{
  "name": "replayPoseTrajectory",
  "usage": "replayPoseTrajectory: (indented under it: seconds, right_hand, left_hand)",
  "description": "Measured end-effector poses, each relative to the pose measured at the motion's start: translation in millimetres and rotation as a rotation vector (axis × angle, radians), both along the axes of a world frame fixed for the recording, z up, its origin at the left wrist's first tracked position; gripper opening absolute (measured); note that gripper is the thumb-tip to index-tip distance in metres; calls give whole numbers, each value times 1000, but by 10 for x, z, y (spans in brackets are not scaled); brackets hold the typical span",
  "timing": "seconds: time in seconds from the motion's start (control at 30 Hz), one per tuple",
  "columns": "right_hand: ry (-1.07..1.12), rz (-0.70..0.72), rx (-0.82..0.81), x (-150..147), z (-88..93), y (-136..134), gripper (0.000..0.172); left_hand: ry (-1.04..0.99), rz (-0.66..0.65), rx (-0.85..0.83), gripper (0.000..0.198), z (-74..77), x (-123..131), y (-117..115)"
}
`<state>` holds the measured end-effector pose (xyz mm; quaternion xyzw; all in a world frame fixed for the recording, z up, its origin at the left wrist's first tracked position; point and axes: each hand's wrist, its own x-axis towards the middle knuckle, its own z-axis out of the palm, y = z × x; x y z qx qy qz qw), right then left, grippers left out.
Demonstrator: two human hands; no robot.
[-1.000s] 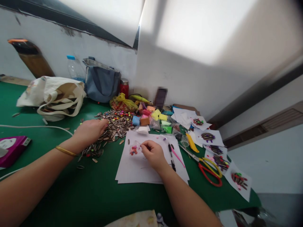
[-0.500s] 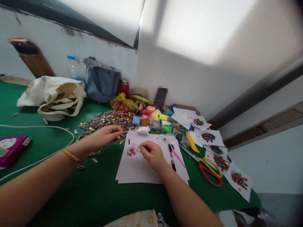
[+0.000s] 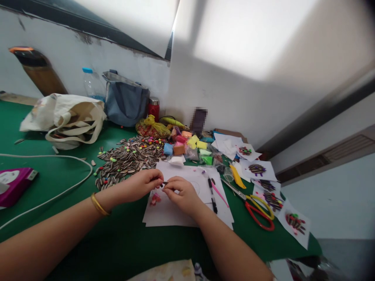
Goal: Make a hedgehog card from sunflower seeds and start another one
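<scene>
My left hand (image 3: 146, 183) and my right hand (image 3: 183, 195) meet above the near-left part of a stack of white paper (image 3: 187, 218). Between their fingertips shows a dark sunflower seed (image 3: 165, 183), which the right thumb and fingers pinch. The left fingers are pressed together around a small bit with a reddish trace, too hidden to name. Just below the hands, a small lump of pink and red clay (image 3: 155, 199) lies on the paper. A faint drawn circle (image 3: 193, 188) shows beside my right hand.
Left of the paper spreads a pile of striped sunflower seeds (image 3: 131, 154) with coloured beads. Blocks of coloured clay (image 3: 179, 150) sit behind. To the right are a black pen (image 3: 213, 197), a pink stick (image 3: 220, 194), scissors (image 3: 259, 212), a yellow cutter (image 3: 238, 177) and seed-decorated papers (image 3: 294, 224).
My left hand has moved right and slightly down to meet my right hand. My right hand has shifted a little left, and a seed now shows between the fingertips.
</scene>
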<state>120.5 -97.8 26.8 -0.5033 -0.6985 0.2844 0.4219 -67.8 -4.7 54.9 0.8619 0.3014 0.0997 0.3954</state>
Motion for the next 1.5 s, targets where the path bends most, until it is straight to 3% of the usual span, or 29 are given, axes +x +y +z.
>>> replayPoseTrajectory:
  seconds: [0.17, 0.3, 0.4, 0.5, 0.6, 0.87, 1.0, 1.17, 1.33, 1.5]
  right_hand:
    - [-4, 94, -41, 7, -5, -26, 15]
    - [-5, 92, -20, -15, 5, -23, 14]
    - [-15, 41, -17, -6, 13, -13, 12]
    - [7, -33, -33, 20, 6, -6, 11]
    - [36, -79, -86, 18, -11, 1, 11]
    - [-78, -175, -118, -30, -61, 17, 11]
    - [-84, -185, -117, -23, -79, 29, 13]
    - [-114, -166, -84, -23, -78, 34, 16]
    - [-143, -137, -81, -27, -49, 15, 18]
    - [-61, -135, -109, -43, -37, 7, 19]
  left_hand:
    - [62, -89, -48, 25, 7, 2, -29]
    - [21, -85, -95, 27, -12, -1, -25]
    - [-42, -18, -145, 29, -58, -59, 74]
    - [-150, 147, -238, 31, -94, -171, 225]
    - [-207, 202, -290, 34, -97, -254, 315]
    - [-257, 265, -259, 36, -63, -148, 190]
    - [-277, 145, -116, 27, 12, -67, 6]
    - [-108, -26, 201, 19, 100, 0, -176]
    - [60, -96, 536, 16, 80, 21, -198]
    - [135, -200, 725, 13, 37, 52, -221]
